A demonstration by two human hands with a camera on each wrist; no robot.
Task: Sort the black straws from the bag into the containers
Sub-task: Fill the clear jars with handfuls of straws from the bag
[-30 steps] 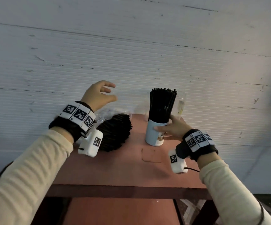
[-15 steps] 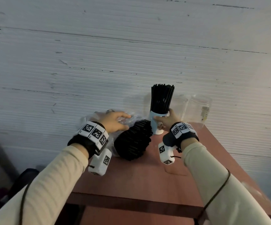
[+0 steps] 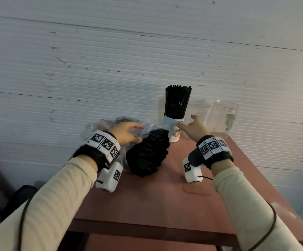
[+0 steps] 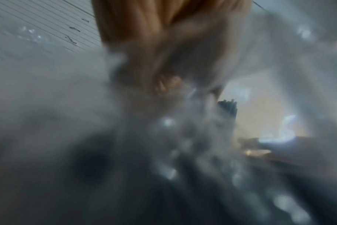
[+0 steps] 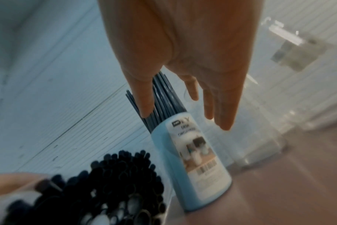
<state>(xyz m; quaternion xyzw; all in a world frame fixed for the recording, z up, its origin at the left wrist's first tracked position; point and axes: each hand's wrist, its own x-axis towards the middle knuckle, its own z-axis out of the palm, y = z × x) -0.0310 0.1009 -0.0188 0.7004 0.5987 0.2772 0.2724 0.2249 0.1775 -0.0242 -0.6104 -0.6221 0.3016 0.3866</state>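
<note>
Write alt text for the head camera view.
Two hands work at a reddish table against a white wall: the left hand rests on a clear plastic bag of black straws, and the open right hand reaches beside a white cup packed with upright straws. Two clear containers stand behind.

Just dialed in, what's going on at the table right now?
A person is sorting black straws. The left hand rests on the clear plastic bag holding the lying straw bundle. The right hand, fingers open and holding nothing, is beside the blue cup, already packed with upright straws. Two clear containers behind it look empty.
</note>
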